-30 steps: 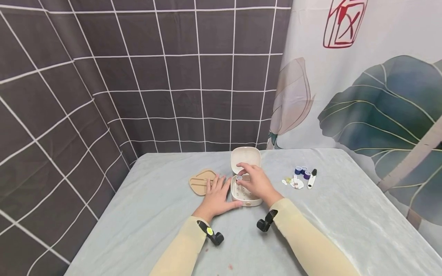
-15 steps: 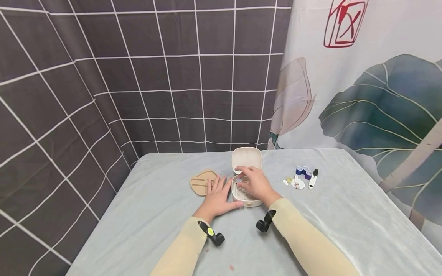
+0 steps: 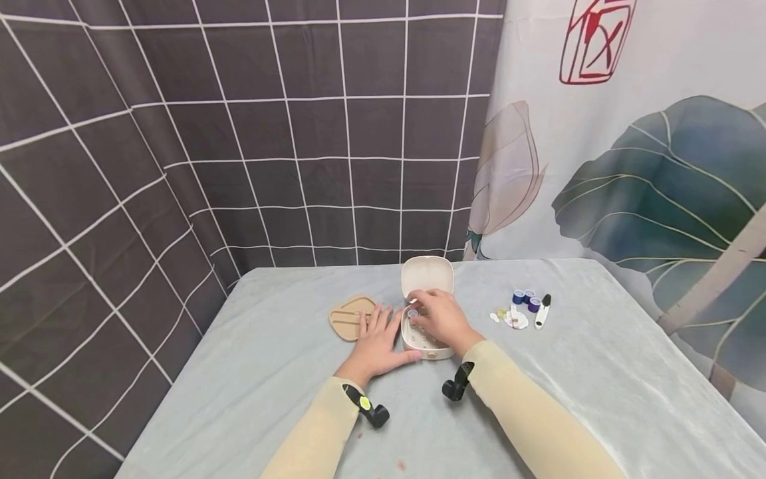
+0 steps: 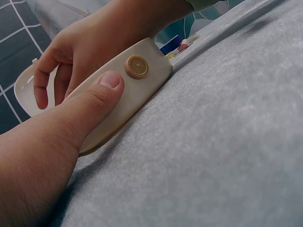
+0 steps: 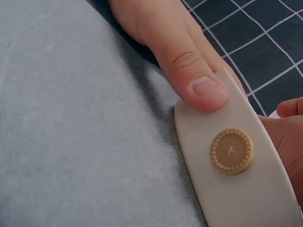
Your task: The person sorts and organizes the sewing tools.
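Note:
A small cream box (image 3: 439,354) sits on the table with its lid (image 3: 427,271) raised; a tan button-shaped clasp (image 5: 231,150) marks its front. My left hand (image 3: 376,347) lies along the box's left side, fingers straight and spread, partly over a tan slotted tray (image 3: 345,324). Its thumb (image 4: 99,94) presses on the front wall. Above the box's left part, my right hand (image 3: 444,320) pinches a small thread spool (image 3: 413,313) with a pale top. The right hand covers much of the inside, where several small pegs show. In the left wrist view its fingers point downward.
To the right lie several blue and purple thread spools (image 3: 518,297), a white tool with a black tip (image 3: 542,313) and a white scalloped card (image 3: 517,319) with small bits beside it. A dark grid curtain (image 3: 311,133) hangs behind the grey cloth-covered table (image 3: 269,372).
My right hand has lowered slightly into the box with the spool, and its fingers have drawn closer around it. The left hand stays in place against the box.

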Demonstrator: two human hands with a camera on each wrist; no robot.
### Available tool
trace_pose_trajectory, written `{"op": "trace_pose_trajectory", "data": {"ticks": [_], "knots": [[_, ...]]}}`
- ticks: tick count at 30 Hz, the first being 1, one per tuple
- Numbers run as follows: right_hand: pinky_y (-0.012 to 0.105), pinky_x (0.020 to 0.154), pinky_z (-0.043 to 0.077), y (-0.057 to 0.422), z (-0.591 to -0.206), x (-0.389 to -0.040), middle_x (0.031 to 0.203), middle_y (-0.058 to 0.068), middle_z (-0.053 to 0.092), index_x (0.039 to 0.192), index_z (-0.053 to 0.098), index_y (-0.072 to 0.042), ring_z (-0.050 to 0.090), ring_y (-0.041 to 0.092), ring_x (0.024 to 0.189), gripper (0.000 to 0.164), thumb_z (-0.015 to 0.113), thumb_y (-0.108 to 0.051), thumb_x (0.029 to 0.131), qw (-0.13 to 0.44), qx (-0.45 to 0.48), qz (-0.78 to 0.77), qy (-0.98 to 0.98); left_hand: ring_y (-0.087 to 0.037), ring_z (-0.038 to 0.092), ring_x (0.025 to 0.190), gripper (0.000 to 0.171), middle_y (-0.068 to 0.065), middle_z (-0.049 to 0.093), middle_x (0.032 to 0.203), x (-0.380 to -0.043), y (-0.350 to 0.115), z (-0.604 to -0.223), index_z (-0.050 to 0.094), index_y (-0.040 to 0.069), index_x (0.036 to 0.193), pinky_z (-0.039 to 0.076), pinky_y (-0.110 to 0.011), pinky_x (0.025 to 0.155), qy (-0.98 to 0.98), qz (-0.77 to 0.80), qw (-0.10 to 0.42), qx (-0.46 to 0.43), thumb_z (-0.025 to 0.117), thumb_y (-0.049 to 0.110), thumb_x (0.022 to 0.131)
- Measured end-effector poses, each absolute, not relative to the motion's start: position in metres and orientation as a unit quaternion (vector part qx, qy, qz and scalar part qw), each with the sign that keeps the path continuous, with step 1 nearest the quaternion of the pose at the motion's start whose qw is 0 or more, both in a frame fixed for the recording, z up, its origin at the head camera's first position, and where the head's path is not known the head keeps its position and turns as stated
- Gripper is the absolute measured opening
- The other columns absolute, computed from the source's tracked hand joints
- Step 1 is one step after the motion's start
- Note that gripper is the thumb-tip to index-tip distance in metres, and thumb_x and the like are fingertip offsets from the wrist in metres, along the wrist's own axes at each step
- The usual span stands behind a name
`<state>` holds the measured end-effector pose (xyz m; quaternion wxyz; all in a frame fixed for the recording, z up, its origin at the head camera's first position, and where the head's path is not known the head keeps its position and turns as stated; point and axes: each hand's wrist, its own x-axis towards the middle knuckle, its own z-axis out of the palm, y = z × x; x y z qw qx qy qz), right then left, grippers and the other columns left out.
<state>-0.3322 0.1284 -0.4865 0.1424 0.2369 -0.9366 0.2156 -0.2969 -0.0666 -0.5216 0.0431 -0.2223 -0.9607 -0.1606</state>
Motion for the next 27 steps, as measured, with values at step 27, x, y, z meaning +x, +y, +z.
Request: {"op": "trace_pose_trajectory", "data": {"ticks": [27], "knots": [[0.046, 0.105, 0.041, 0.1212, -0.4880, -0.3318, 0.093, -0.004, 0.074, 0.119, 0.063, -0.019, 0.063, 0.026, 0.108, 0.041, 0.083, -0.031, 0.085, 0.183, 0.237, 0.150, -0.943, -0.038, 0.010, 0.154, 0.107, -0.017, 0.029, 0.163, -0.2975, -0.0670, -0.5207, 0.026, 0.016, 0.162, 0.000, -0.064, 0.120, -0.962, -0.152, 0.044, -0.223, 0.053, 0.082, 0.083]]}}
